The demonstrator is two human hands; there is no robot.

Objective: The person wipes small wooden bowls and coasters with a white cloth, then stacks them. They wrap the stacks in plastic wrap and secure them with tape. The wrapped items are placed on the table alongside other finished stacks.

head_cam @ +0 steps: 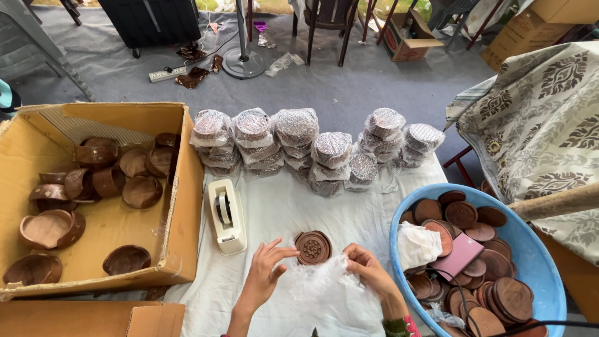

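At left, a cardboard box (181,206) holds brown wooden bowls (141,191); at lower right, a blue tub (530,249) is heaped with round carved lids (462,214). At bottom centre the left hand (265,274), fingers spread, pinches a round carved disc (313,247), while the right hand (368,268) grips crinkly clear plastic wrap (324,293) with curled fingers

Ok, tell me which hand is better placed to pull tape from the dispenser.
Probably the left hand. The white tape dispenser sits just to its left on the cloth, while the right hand is on the far side of the round brown disc and the plastic wrap.
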